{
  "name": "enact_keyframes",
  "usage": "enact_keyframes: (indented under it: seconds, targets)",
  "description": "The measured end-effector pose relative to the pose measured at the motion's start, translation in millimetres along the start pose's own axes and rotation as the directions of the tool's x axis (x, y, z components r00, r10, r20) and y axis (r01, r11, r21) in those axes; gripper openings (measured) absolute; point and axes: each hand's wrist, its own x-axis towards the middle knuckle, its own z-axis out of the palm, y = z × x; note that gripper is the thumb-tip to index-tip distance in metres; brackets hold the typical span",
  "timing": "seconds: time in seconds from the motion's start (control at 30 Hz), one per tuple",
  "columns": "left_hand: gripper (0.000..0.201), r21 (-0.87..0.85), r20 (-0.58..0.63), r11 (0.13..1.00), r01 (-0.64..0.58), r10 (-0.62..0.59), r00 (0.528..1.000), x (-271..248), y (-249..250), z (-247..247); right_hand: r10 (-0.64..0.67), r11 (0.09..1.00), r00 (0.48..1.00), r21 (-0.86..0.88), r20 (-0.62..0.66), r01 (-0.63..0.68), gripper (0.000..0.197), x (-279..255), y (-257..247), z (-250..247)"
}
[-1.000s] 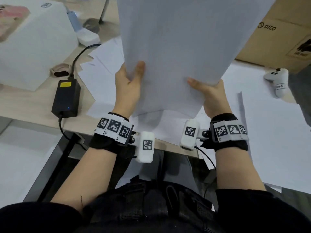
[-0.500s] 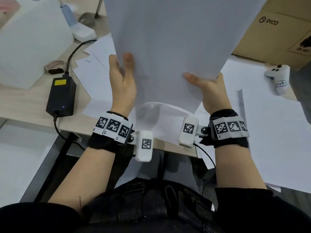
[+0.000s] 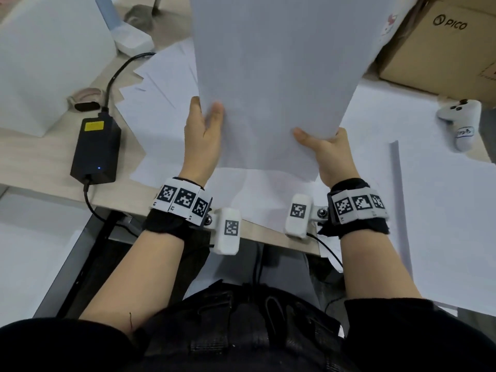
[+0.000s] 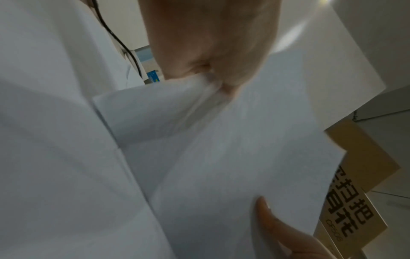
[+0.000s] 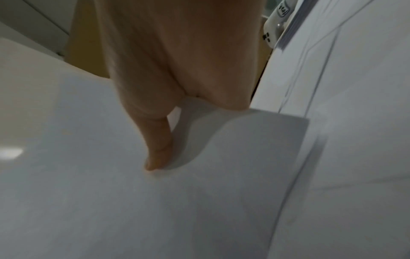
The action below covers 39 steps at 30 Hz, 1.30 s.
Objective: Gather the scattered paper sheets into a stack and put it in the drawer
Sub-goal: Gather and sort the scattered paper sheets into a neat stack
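Observation:
A stack of white paper sheets (image 3: 273, 76) stands on end over the table, its lower edge close to the loose sheets (image 3: 255, 194) beneath. My left hand (image 3: 204, 135) grips its left edge, thumb in front and fingers hidden behind. At the lower right corner my right hand (image 3: 326, 149) holds it the same way. The left wrist view has the left hand (image 4: 210, 52) pinching the paper stack (image 4: 221, 149). In the right wrist view the right hand's thumb (image 5: 157, 154) presses on the stack (image 5: 111, 192). More scattered sheets lie at the left (image 3: 161, 84) and right (image 3: 442, 210). I cannot make out the drawer.
A black power adapter (image 3: 94, 151) with its cable lies near the table's front edge (image 3: 120, 196). A white box (image 3: 48, 57) stands at the back left and a cardboard box (image 3: 442, 44) at the back right. A white controller (image 3: 461, 122) rests on the right sheets.
My left hand has slid up along the stack's left edge. The stack has turned from skewed to nearly square in front of me. The right hand kept its hold.

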Motion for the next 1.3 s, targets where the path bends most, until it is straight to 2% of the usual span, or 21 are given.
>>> enact_keyframes:
  seconds: [0.07, 0.17, 0.27, 0.33, 0.43, 0.53, 0.63, 0.73, 0.8, 0.87, 0.93, 1.07, 1.17, 1.3]
  targets:
    - [0.016, 0.049, 0.035, 0.999, 0.018, -0.020, 0.999, 12.7, -3.7, -1.3, 0.005, 0.999, 1.000, -0.039, -0.020, -0.006, 0.010, 10.4, -2.8, 3.1]
    - [0.026, 0.172, 0.058, 0.982, 0.081, -0.092, 0.994, 35.3, -8.1, -4.5, 0.027, 0.992, 1.000, -0.121, -0.016, -0.029, 0.011, 28.4, -6.5, 6.2]
    - [0.038, 0.300, 0.017, 0.938, 0.171, -0.185, 0.983, 61.8, -16.9, -12.2, 0.078, 0.976, 0.996, -0.199, -0.044, -0.085, 0.014, 47.3, -10.6, 8.4]
    - [0.048, 0.456, -0.082, 0.847, 0.274, -0.266, 0.960, 78.6, -24.9, -16.7, 0.117, 0.958, 0.988, -0.250, -0.097, -0.138, 0.026, 59.2, -12.1, 8.9]
    - [0.061, 0.647, -0.254, 0.604, 0.466, -0.405, 0.878, 93.4, -30.4, -20.9, 0.200, 0.918, 0.965, -0.311, -0.171, -0.245, 0.035, 75.6, -9.4, 8.4]
    - [0.065, 0.658, -0.295, 0.543, 0.522, -0.452, 0.842, 105.2, -38.0, -23.2, 0.264, 0.882, 0.940, -0.341, -0.217, -0.326, 0.053, 86.6, -3.6, 6.8]
    - [0.054, 0.589, -0.310, 0.611, 0.529, -0.434, 0.846, 115.4, -46.5, -21.4, 0.300, 0.847, 0.924, -0.380, -0.235, -0.372, 0.057, 93.2, -1.2, 5.2]
    - [0.010, 0.418, -0.319, 0.758, 0.501, -0.394, 0.862, 117.4, -45.6, -15.0, 0.335, 0.809, 0.909, -0.418, -0.249, -0.412, 0.066, 98.6, -0.7, 4.0]
    - [0.009, 0.273, -0.250, 0.862, 0.426, -0.364, 0.897, 116.4, -46.2, -10.7, 0.347, 0.799, 0.903, -0.426, -0.252, -0.425, 0.062, 100.7, 0.3, 4.3]
    - [0.012, 0.143, -0.161, 0.928, 0.343, -0.320, 0.934, 114.3, -46.1, -6.4, 0.343, 0.801, 0.903, -0.421, -0.259, -0.426, 0.053, 102.1, 3.2, 3.5]
    - [0.016, 0.117, -0.109, 0.941, 0.316, -0.304, 0.946, 113.3, -46.7, -2.2, 0.335, 0.806, 0.906, -0.419, -0.258, -0.417, 0.051, 102.2, 5.4, 3.2]
    - [0.026, 0.133, -0.097, 0.931, 0.340, -0.330, 0.939, 115.1, -48.8, 4.3, 0.330, 0.805, 0.906, -0.423, -0.264, -0.416, 0.052, 103.5, 9.0, 2.2]
    - [0.020, 0.151, -0.094, 0.930, 0.334, -0.323, 0.942, 113.8, -48.7, 5.1, 0.337, 0.802, 0.903, -0.421, -0.266, -0.423, 0.061, 104.5, 10.2, 1.9]
    - [0.016, 0.158, -0.150, 0.947, 0.279, -0.256, 0.955, 111.9, -40.5, 0.9, 0.345, 0.801, 0.902, -0.418, -0.261, -0.428, 0.050, 104.1, 9.8, 0.2]
